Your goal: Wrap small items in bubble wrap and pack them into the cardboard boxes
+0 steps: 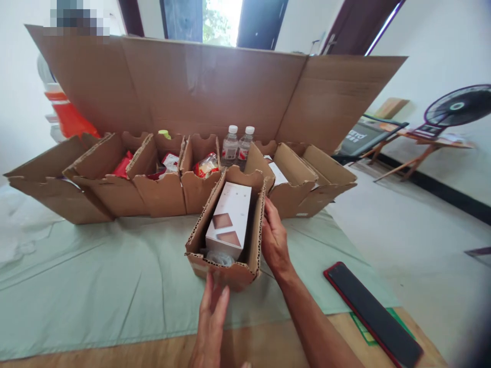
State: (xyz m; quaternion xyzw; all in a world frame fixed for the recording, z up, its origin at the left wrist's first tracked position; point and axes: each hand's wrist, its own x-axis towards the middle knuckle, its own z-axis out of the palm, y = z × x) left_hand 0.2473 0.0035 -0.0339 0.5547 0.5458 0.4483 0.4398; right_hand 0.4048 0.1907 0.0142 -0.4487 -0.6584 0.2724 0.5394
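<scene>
A narrow open-topped cardboard box stands on the pale green cloth, pulled forward from a row of cardboard boxes. Inside lies a white carton and what may be crumpled plastic. The right hand lies flat against its right wall; the left hand, fingers open, touches its near end. Two water bottles stand behind.

A plain room in a home: white walls, standing fan, folding chair (open doorway behind).
</scene>
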